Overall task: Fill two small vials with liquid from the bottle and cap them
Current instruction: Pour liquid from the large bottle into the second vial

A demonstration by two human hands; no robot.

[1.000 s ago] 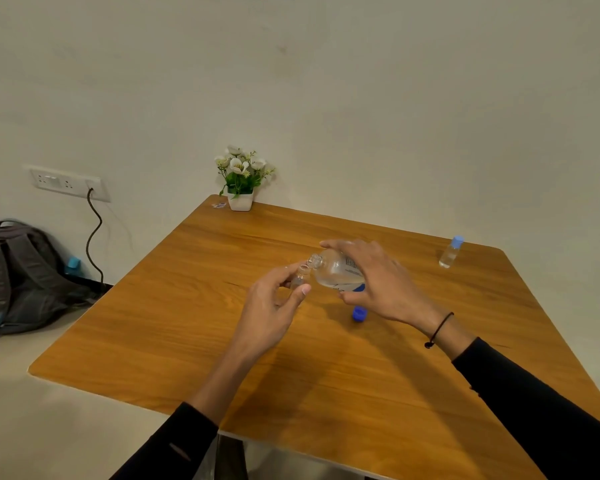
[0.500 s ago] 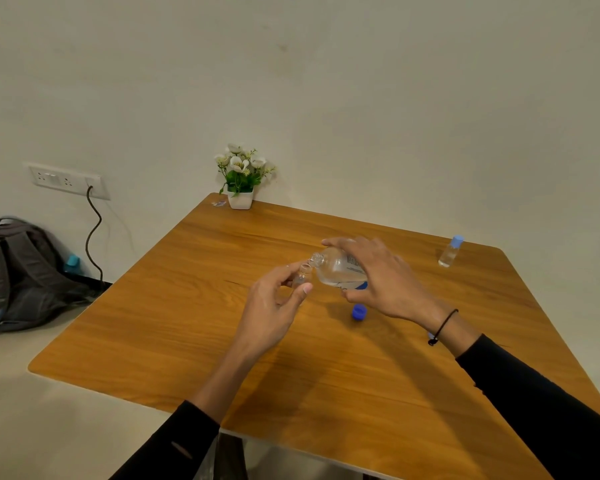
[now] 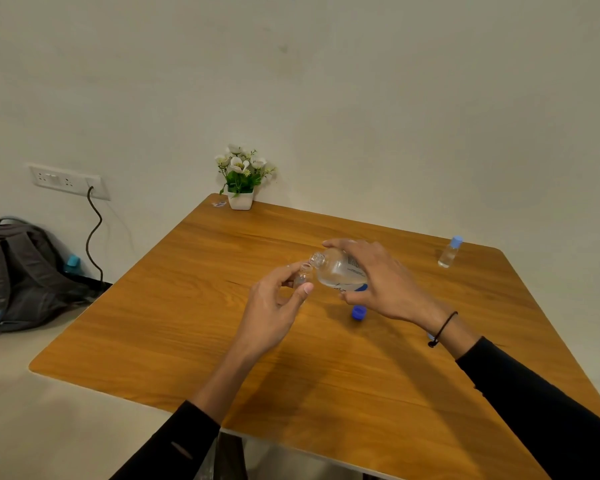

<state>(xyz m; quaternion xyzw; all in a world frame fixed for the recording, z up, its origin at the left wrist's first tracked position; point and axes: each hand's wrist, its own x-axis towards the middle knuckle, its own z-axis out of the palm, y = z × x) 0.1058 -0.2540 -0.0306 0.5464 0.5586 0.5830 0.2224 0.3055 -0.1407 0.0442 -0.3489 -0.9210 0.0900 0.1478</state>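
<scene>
Head view: I hold open vial (image 3: pixel 303 274) pinched in left hand (image 3: pixel 274 306), right hand (image 3: pixel 381 282) gripping tilted bottle (image 3: pixel 340 271), mouth just above vial, over bench (image 3: pixel 187 323). Filling step, second vial by my guess; capped vial (image 3: pixel 449 252) far right. Next: cap with blue cap (image 3: pixel 359 312).

Table (image 3: pixel 194 306): wood-grain top, smooth, low sheen. Bottle (image 3: pixel 340 271) and open vial (image 3: pixel 303 273): clear, glossy. Loose cap (image 3: pixel 359 312): blue plastic. Backpack (image 3: pixel 18 271): grey matt cloth. Flower pot (image 3: pixel 240 201): white, smooth. Wall (image 3: pixel 395 116): matt
</scene>
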